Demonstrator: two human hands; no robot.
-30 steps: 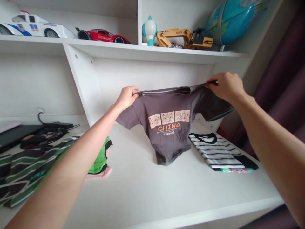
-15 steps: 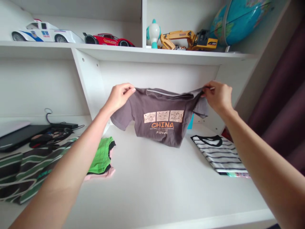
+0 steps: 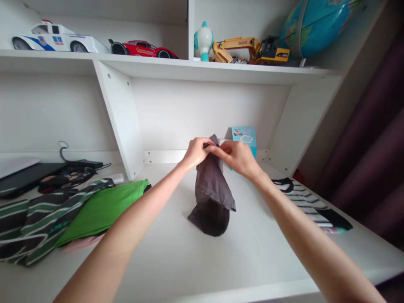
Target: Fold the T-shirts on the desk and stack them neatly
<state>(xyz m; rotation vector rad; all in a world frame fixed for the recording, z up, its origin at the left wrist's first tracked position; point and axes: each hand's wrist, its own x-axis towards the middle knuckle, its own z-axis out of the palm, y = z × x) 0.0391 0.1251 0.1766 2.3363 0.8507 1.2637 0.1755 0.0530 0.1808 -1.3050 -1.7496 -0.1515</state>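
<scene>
Red car [image 3: 142, 49]; toy excavator [image 3: 254, 48]; globe [image 3: 317, 29] on shelf [image 3: 221, 70]

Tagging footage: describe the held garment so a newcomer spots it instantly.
Find the white desk below the toy shelf. Between green clothing and a white striped shirt, the left hand and right hand pinch a dark gray garment, the only one held up.
</scene>
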